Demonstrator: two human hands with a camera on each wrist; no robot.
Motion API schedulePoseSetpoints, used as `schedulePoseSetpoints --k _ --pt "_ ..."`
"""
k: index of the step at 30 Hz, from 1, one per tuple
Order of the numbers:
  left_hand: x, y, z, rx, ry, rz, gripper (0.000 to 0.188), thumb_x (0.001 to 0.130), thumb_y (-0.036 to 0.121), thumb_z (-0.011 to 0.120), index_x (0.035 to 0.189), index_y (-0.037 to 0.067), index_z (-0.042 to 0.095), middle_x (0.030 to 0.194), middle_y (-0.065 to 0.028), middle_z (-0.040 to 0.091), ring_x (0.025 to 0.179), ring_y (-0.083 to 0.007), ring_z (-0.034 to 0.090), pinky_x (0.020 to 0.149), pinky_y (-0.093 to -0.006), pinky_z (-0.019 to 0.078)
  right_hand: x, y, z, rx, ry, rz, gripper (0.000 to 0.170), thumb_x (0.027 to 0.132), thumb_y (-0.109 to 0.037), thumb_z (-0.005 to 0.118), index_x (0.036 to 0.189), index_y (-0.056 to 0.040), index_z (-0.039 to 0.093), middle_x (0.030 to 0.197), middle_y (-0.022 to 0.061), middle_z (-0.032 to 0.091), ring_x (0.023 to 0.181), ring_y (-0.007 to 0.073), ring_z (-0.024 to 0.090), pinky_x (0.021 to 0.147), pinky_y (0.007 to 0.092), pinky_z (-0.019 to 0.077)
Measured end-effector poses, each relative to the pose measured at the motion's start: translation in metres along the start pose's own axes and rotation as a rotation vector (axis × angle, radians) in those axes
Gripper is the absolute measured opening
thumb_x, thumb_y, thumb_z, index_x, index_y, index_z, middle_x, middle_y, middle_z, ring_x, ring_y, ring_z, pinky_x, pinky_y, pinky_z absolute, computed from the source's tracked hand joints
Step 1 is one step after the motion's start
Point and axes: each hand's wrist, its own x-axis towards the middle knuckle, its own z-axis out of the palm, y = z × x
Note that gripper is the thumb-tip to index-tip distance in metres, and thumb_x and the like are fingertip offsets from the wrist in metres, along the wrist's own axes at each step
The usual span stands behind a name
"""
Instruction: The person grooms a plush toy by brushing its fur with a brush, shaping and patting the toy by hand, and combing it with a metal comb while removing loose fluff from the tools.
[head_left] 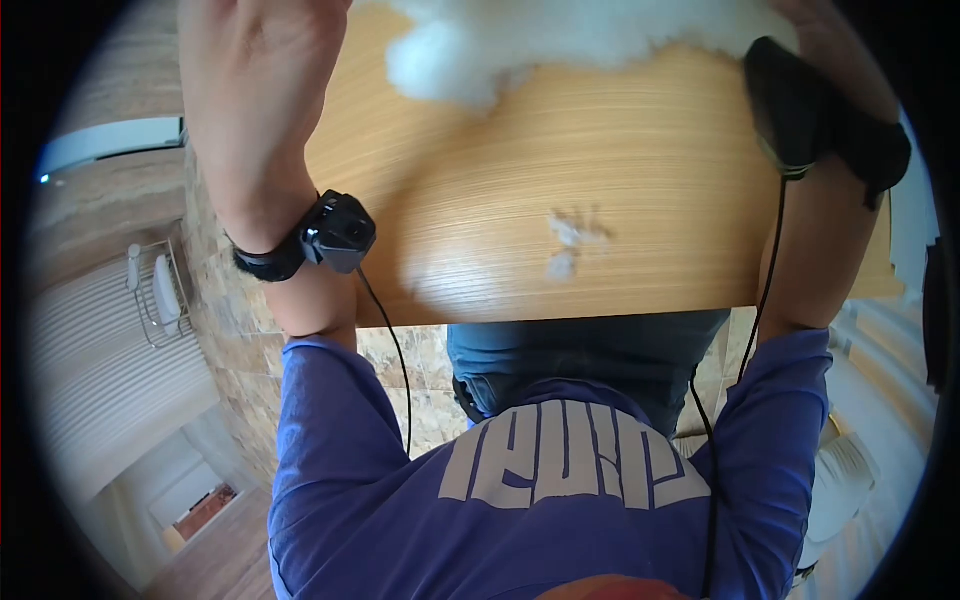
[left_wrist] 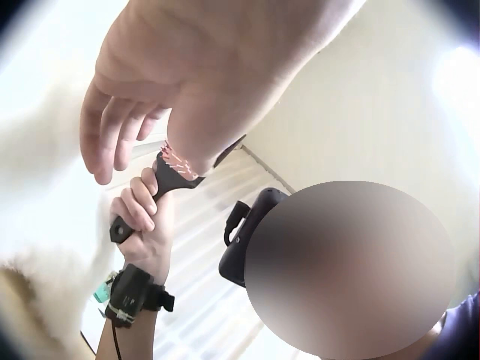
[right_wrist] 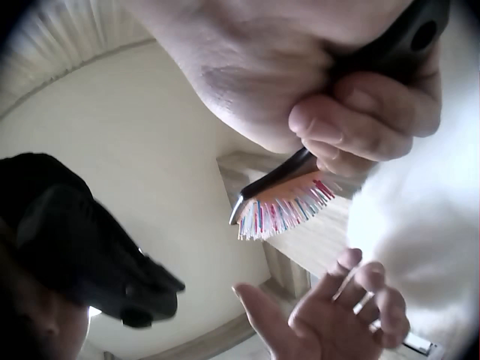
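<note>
White fluffy fur or pile (head_left: 570, 35) (right_wrist: 427, 214) lies across the table's far side in the head view. In the right wrist view the right hand (right_wrist: 367, 120) (left_wrist: 146, 214) curls its fingers round the black handle of a brush (right_wrist: 281, 206) (left_wrist: 180, 166) with colourful bristles. The left hand (left_wrist: 187, 75) (right_wrist: 330, 322) has its fingers extended, slightly bent and spread, near the brush and the white pile; whether it touches the pile I cannot tell. In the head view both hands are cut off by the top edge.
Small loose white tufts (head_left: 565, 235) lie on the wooden table (head_left: 500, 170) near its front edge. Black cables (head_left: 403, 370) run down from the wrist cameras. A radiator-like ribbed panel (head_left: 110, 360) stands at the left.
</note>
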Motion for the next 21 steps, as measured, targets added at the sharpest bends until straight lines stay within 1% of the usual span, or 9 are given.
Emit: schedulePoseSetpoints --k 1,4,5,7,10,13,18,19,21 --pt "-0.003 0.006 0.01 0.174 0.089 0.088 0.063 0.107 0.058 0.042 0.098 -0.001 0.062 0.076 -0.01 0.066 0.062 -0.0179 0.066 0.055 -0.0279 0.0497 0.007 0.004 0.01 -0.127 -0.155 0.006 0.04 0.104 -0.032 0.052 0.073 -0.0075 0.052 0.052 -0.0049 0.041 0.037 0.0044 0.034 0.037 0.023 0.0276" --pt "0.0 0.001 -0.006 0.011 0.101 0.13 0.058 0.11 0.052 0.042 0.09 0.002 0.063 0.066 -0.0063 0.061 0.051 -0.0157 0.061 0.047 -0.0245 0.0441 0.012 0.001 0.033 -0.055 -0.075 0.295 0.042 0.104 -0.029 0.043 0.069 -0.0078 0.05 0.049 -0.0025 0.039 0.035 0.0085 0.032 0.035 0.026 0.0256" --pt "0.002 0.015 -0.004 0.109 0.167 -0.043 0.05 0.111 0.043 0.046 0.09 0.002 0.064 0.059 -0.0032 0.056 0.046 -0.0135 0.058 0.041 -0.0221 0.0377 0.014 -0.003 0.034 -0.05 -0.083 0.28 0.042 0.104 -0.029 0.043 0.069 -0.0078 0.05 0.049 -0.0025 0.039 0.035 0.0085 0.032 0.035 0.026 0.0256" --pt "0.001 0.015 -0.008 0.057 0.148 -0.071 0.047 0.111 0.04 0.048 0.089 0.002 0.065 0.058 -0.0032 0.056 0.046 -0.013 0.058 0.041 -0.0219 0.0371 0.019 -0.011 0.027 0.001 -0.138 0.467 0.041 0.106 -0.026 0.038 0.07 -0.009 0.048 0.049 -0.0022 0.039 0.034 0.0078 0.03 0.034 0.0254 0.0237" --pt "0.001 0.028 -0.003 -0.019 0.136 -0.182 0.04 0.11 0.031 0.052 0.087 0.001 0.065 0.059 -0.0056 0.06 0.045 -0.012 0.058 0.041 -0.0212 0.0366 0.012 -0.006 0.015 0.129 -0.206 0.37 0.041 0.106 -0.023 0.034 0.069 -0.0096 0.046 0.049 -0.0022 0.038 0.033 0.007 0.029 0.032 0.0242 0.0217" --pt "-0.003 0.006 -0.008 -0.019 0.145 0.018 0.039 0.111 0.028 0.05 0.086 0.001 0.063 0.06 -0.0054 0.06 0.046 -0.0121 0.057 0.043 -0.0208 0.0381 0.025 0.006 -0.005 0.111 -0.229 0.478 0.043 0.106 -0.02 0.033 0.067 -0.009 0.046 0.049 -0.0016 0.04 0.033 0.0062 0.028 0.031 0.0233 0.0211" --pt "0.008 -0.004 -0.012 -0.014 0.323 0.036 0.03 0.113 0.022 0.044 0.094 0.003 0.058 0.075 -0.0072 0.064 0.055 -0.0105 0.059 0.044 -0.0207 0.0414 0.03 0.036 -0.034 0.268 -0.403 0.4 0.039 0.111 -0.024 0.037 0.077 -0.0078 0.047 0.056 -0.0051 0.037 0.037 0.002 0.025 0.033 0.0209 0.0158" --pt "0.007 0.005 -0.028 -0.236 0.13 0.089 0.028 0.103 0.028 0.065 0.107 0.001 0.06 0.091 -0.0115 0.067 0.075 -0.0167 0.067 0.061 -0.0251 0.0529 0.024 0.031 -0.022 0.267 -0.284 0.409 0.039 0.111 -0.024 0.035 0.076 -0.0083 0.044 0.056 -0.0044 0.037 0.036 0.0018 0.025 0.032 0.0202 0.0136" --pt "0.006 -0.019 -0.031 -0.218 0.175 0.203 0.038 0.098 0.032 0.071 0.115 0.002 0.056 0.102 -0.0134 0.066 0.089 -0.0211 0.068 0.069 -0.035 0.0564 0.027 0.031 -0.015 0.548 -0.526 0.481 0.039 0.11 -0.024 0.035 0.075 -0.0079 0.043 0.054 -0.0038 0.036 0.034 0.0018 0.025 0.032 0.0201 0.015"
